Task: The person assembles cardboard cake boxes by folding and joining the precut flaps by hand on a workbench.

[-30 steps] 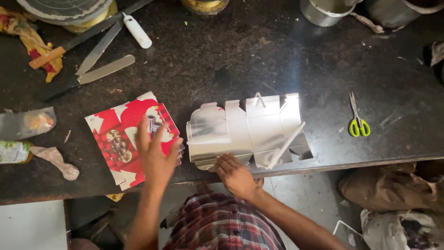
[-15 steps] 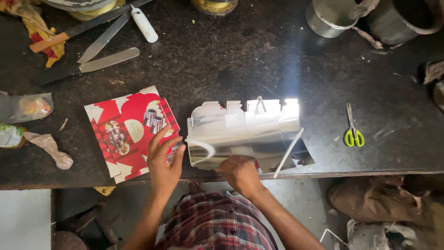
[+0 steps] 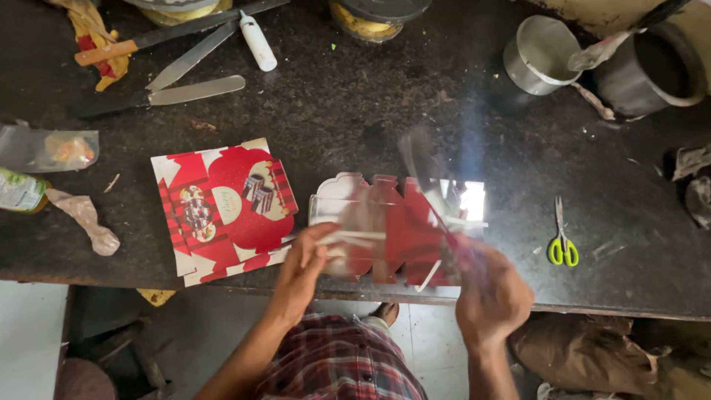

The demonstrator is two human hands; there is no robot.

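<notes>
A person in a checked shirt stands at a dark table and works with both hands near its front edge. The left hand is at about 7 o'clock from the middle of the table, and its fingers pinch the left end of a flat cardboard box blank. The blank is red on the side that shows, with a shiny silver part at its top left and a bright glare at its top right. The right hand is at about 5 o'clock and grips the right end of the same blank. That hand and the blank are blurry, so I cannot tell just how the fingers sit. The blank lies at the front of the table, at about 6 o'clock, and part of it is lifted off the top. Just to its left, at about 8 o'clock, is a stack of red printed box blanks, lying flat with pictures of cake on them. Small green scissors lie at about 4 o'clock, well apart from the hands. At about 11 o'clock there are long flat metal spatulas and a white tube. At about 1 o'clock stands a metal cup, with a bigger dark pot just beside it. At 9 o'clock, near the table's left edge, lie a clear plastic bag and a crumpled wrapper.
</notes>
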